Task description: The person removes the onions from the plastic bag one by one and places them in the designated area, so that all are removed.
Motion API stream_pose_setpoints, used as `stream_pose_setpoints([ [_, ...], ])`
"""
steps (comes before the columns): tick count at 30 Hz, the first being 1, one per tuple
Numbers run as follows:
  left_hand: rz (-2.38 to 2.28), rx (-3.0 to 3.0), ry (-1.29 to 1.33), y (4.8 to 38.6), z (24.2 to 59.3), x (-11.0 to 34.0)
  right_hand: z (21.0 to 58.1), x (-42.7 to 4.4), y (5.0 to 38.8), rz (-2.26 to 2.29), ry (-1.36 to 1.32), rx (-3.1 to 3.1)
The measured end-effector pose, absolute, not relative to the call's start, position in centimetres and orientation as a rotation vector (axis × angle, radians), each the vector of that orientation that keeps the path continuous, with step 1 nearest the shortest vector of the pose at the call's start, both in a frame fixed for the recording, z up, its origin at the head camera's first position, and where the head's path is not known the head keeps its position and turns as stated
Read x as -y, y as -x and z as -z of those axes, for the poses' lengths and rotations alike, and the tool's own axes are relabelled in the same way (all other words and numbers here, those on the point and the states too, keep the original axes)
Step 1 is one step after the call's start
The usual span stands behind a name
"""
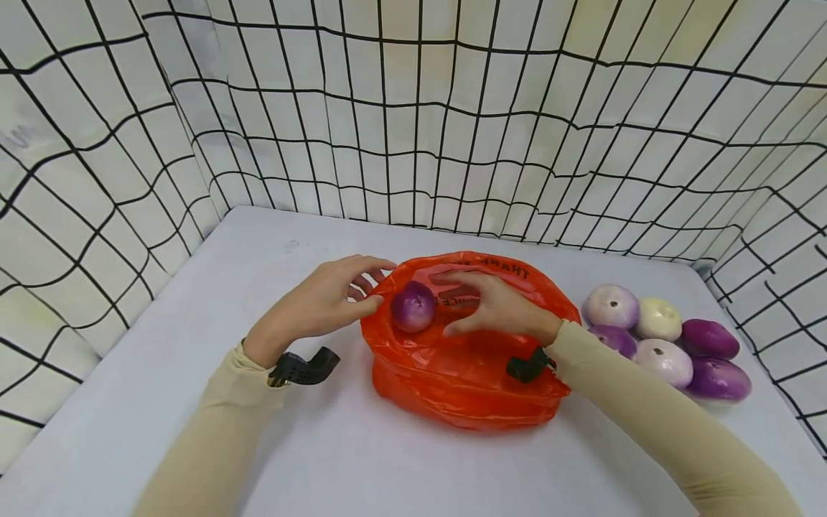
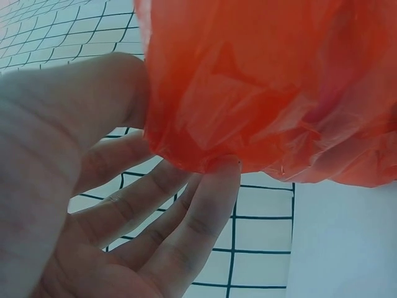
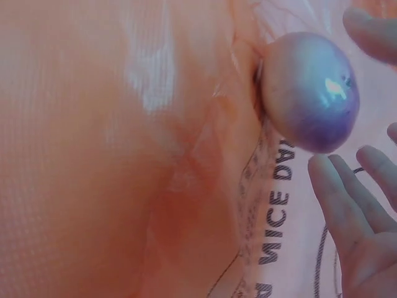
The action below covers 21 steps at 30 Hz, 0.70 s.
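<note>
A red plastic bag [image 1: 465,402] with black print stands on the white table, its mouth open. At the bag's left rim is my left hand [image 1: 329,298], thumb and fingers holding the plastic at its edge; in the left wrist view a fingertip touches the bag's outer side [image 2: 248,81]. A purple onion [image 1: 413,306] shows within the mouth, near the left rim. My right hand [image 1: 500,305] reaches into the mouth with spread fingers, to the right of the onion. The right wrist view has its fingertips close beside the onion [image 3: 313,93], with no grip on it.
To the right of the bag lies a group of several onions: white and purple ones, a pale yellow one [image 1: 657,318] and a dark purple one [image 1: 709,339]. Black netting [image 1: 413,129] over white walls bounds the table [image 1: 310,459] at the back and sides.
</note>
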<state>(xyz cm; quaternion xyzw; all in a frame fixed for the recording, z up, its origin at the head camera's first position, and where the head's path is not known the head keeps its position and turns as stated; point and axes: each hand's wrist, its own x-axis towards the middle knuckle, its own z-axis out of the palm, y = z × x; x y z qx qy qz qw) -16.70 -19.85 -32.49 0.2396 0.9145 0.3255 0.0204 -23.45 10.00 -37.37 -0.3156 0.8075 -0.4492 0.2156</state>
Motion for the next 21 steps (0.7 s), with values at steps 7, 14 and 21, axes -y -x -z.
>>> stream_pose_setpoints([
  [7, -1.013, -2.835, -0.742, 16.7, 32.6, 19.7, 38.2, -9.6, 24.2, 1.252, 0.899, -2.220],
  [14, -1.026, -2.823, -0.745, 16.8, 32.6, 19.8, 38.7, -9.1, 24.6, 1.257, 0.948, -2.189],
  [21, -1.007, -2.835, -0.733, 16.7, 32.5, 19.7, 38.8, -8.7, 24.4, 1.211, 0.897, -2.244],
])
